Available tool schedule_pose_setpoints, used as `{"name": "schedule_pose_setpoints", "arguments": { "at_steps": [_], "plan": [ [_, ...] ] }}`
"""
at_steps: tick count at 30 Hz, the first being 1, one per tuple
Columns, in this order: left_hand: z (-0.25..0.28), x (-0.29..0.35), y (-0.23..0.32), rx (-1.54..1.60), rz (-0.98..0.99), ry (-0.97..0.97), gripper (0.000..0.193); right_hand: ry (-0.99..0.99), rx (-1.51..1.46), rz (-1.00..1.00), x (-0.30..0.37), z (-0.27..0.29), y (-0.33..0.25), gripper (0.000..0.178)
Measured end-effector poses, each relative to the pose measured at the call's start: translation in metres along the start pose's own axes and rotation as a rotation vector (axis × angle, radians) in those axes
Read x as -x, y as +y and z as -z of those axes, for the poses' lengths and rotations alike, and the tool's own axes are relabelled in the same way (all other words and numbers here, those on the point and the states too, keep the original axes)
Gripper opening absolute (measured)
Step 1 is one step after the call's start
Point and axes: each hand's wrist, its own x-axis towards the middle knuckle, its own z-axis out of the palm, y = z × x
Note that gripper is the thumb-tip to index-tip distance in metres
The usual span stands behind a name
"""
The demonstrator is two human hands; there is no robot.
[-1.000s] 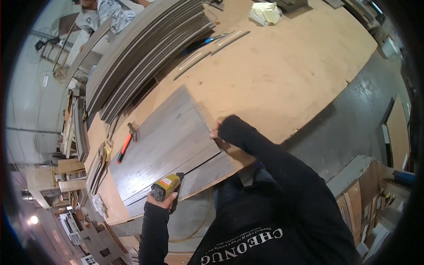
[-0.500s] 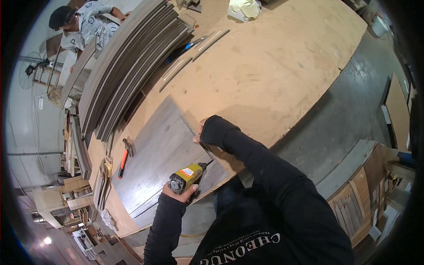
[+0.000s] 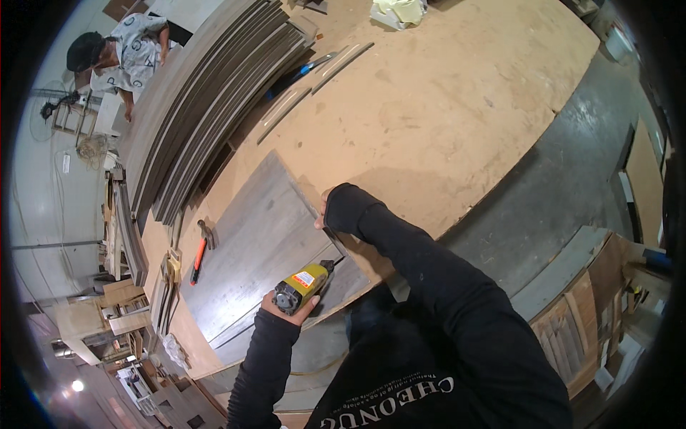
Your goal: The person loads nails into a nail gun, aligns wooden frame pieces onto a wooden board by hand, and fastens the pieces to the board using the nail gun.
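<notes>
In my left hand (image 3: 306, 309) is a yellow and black nail gun (image 3: 302, 280), fingers wrapped round its body. Its thin dark nose points at the right edge of a grey wood panel (image 3: 254, 222) lying flat on the workbench. My right hand (image 3: 324, 207) is at that same edge, farther up, with its fingers curled against the panel's rim. The black sleeve hides most of that hand. A hammer (image 3: 201, 254) with an orange handle rests on the bench just left of the panel.
The tan workbench (image 3: 457, 107) bears a tall stack of grey boards (image 3: 207, 107) at the far left. Two narrow strips (image 3: 343, 68) lie beyond the panel, beside a blue-handled tool (image 3: 307, 69). A co-worker (image 3: 132, 53) stands behind the stack. Wooden pieces (image 3: 564, 336) stand at the lower right.
The co-worker has shifted, with one arm now lowered beside the stack. My hands, the nail gun and the panel stay in nearly the same places.
</notes>
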Motion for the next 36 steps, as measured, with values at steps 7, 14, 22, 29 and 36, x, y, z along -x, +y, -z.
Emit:
{"name": "schedule_pose_setpoints", "arguments": {
  "at_steps": [7, 14, 22, 29, 36],
  "plan": [
    [0.006, 0.002, 0.009, 0.132, 0.057, -0.045, 0.046, -0.041, 0.038, 0.049, 0.008, 0.002, -0.002, 0.036],
    [0.011, -0.014, 0.024, 0.057, 0.169, -0.003, 0.047, -0.002, 0.006, 0.074, 0.002, 0.014, -0.010, 0.037],
    [0.025, -0.007, 0.036, 0.172, 0.078, -0.079, 0.039, 0.021, 0.047, 0.048, 0.008, -0.001, 0.000, 0.035],
    [0.058, -0.045, 0.052, -0.007, 0.063, -0.074, 0.045, -0.099, 0.275, 0.173, 0.011, 0.002, -0.001, 0.041],
    [0.061, -0.078, 0.048, -0.006, 0.110, -0.102, 0.046, -0.034, 0.076, 0.023, 0.018, 0.020, -0.023, 0.042]
  ]
}}
